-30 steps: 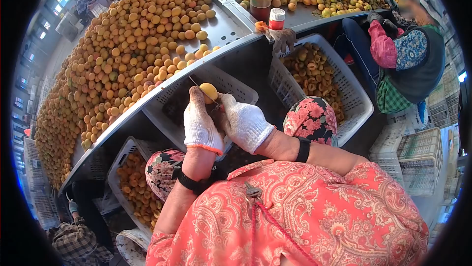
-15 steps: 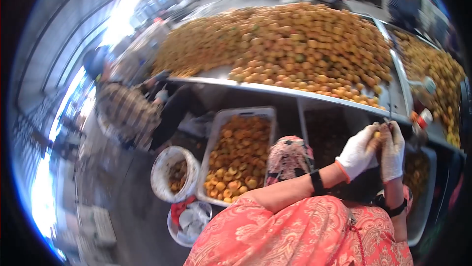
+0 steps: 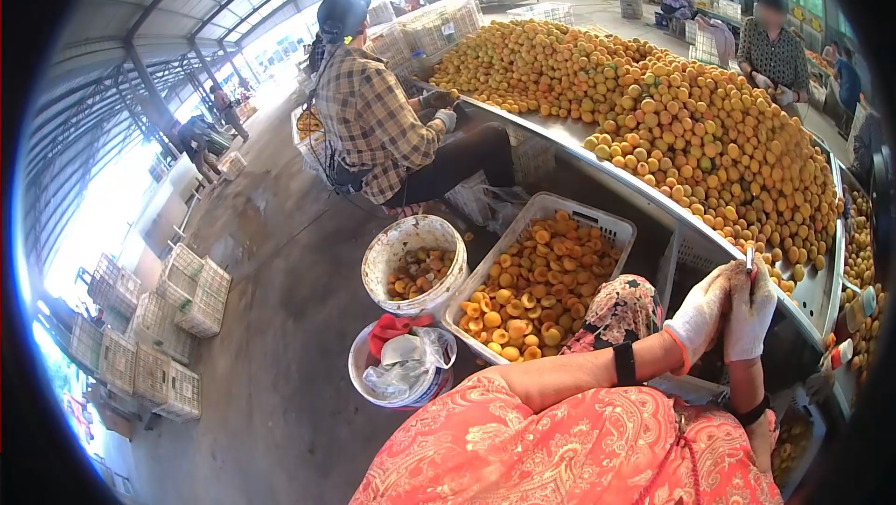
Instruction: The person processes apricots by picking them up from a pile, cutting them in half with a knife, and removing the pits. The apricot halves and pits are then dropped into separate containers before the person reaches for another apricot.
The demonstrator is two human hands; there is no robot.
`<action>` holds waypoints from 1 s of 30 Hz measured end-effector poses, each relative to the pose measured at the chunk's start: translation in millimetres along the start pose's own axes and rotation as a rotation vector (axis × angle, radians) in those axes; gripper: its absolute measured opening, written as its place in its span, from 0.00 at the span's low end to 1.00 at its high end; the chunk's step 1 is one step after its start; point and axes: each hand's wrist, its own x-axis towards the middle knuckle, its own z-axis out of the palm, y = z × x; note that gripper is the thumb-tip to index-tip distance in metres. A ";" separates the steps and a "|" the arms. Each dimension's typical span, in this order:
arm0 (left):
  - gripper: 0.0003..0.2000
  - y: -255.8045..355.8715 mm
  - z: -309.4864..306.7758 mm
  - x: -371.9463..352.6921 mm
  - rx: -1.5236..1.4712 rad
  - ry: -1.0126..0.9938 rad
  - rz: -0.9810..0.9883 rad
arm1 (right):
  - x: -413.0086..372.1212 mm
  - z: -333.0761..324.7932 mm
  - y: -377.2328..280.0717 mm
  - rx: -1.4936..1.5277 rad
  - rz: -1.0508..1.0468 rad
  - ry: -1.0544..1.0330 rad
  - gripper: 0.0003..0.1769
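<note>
My left hand (image 3: 700,316), in a white glove with an orange cuff, is closed and pressed against my right hand. What its fingers hold is hidden. My right hand (image 3: 749,314), also gloved, is closed around a small tool with a shiny metal end (image 3: 749,259) poking up past the fingertips. Both hands are held at the near edge of a metal-rimmed sorting table (image 3: 695,218), on which a big heap of apricots (image 3: 691,127) lies. Left of my knee stands a white crate (image 3: 611,216) of halved, pitted apricots (image 3: 546,290).
A stained white bucket (image 3: 373,267) of scraps and a smaller bucket (image 3: 359,384) with a red cloth and plastic stand left of the crate. A co-worker in a plaid shirt (image 3: 364,122) sits beyond them; another person (image 3: 775,52) is across the heap. Stacked crates (image 3: 168,346) stand far left.
The view has swung left, so the table, crate and co-worker appear farther right. My hands stay together; a yellow-orange bit seen between the fingers before is now hidden.
</note>
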 end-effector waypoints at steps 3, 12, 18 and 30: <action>0.18 20.8 9.6 -18.2 -0.051 0.074 -0.170 | -1.7 -3.3 -19.1 -0.160 -0.156 -0.052 0.07; 0.19 24.8 0.4 -19.9 0.032 0.159 -0.378 | -16.3 -11.5 -25.5 0.188 0.030 0.080 0.03; 0.17 28.9 14.6 -25.7 -0.154 0.227 -0.351 | -21.1 -17.2 -34.8 -0.097 -0.065 -0.121 0.05; 0.16 16.7 -15.2 -11.6 1.147 0.039 0.303 | -27.7 -30.4 3.9 0.424 0.432 -0.128 0.20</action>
